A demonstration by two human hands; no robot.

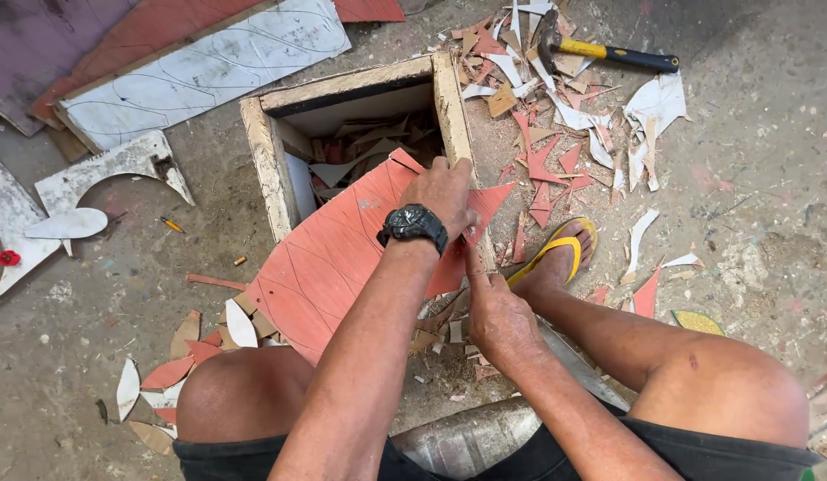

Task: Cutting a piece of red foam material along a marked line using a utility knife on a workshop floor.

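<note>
Both hands (471,254) grip one reddish sheet (333,258), scored with curved lines.

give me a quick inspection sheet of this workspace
surface: rough concrete floor, dusty, strewn with offcuts
job's things: large red sheet with leaf outlines drawn on it, leaning on the rim of an open wooden box
clutter: red and white scraps beside the box, more inside it; yellow-handled hammer on the pile; cut leaf shapes by the knee; white boards with cut-outs at the left
grippers: left hand, with a black wristwatch, presses on the sheet's upper edge; right hand pinches the sheet's lower edge
cables: nothing seen
surroundings: foot in a yellow sandal beside the box
</note>
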